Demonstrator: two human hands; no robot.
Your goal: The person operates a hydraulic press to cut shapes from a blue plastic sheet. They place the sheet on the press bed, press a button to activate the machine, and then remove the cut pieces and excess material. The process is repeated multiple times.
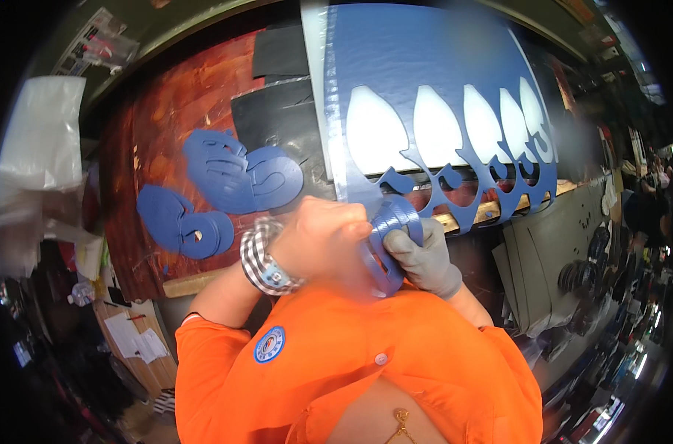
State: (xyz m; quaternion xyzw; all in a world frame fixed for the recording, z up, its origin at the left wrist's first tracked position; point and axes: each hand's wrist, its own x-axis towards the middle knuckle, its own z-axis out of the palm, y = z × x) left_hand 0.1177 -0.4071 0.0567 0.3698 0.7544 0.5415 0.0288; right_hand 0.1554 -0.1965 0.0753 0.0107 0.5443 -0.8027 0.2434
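My right hand (429, 263), in a pale grey glove, grips a stack of blue curved cut-out pieces (395, 214) close to my chest. The thumb presses on the stack's side. My bare left hand (325, 233) is closed right beside it, its lower edge smeared by motion. Whether anything is between its fingers is hidden. Behind both hands lies a large blue sheet (425, 52) with a row of shaped openings along its near side, white showing through them. To the left, blue cut-out pieces (184, 222) and a larger overlapping heap (236, 174) lie on the table.
The red-brown wooden table (159, 140) carries black flat sheets (277, 118) next to the blue sheet. Grey panels (529, 274) stand at the right below the table edge. A clear plastic bag (40, 140) hangs at the far left, above papers (136, 337) on a board.
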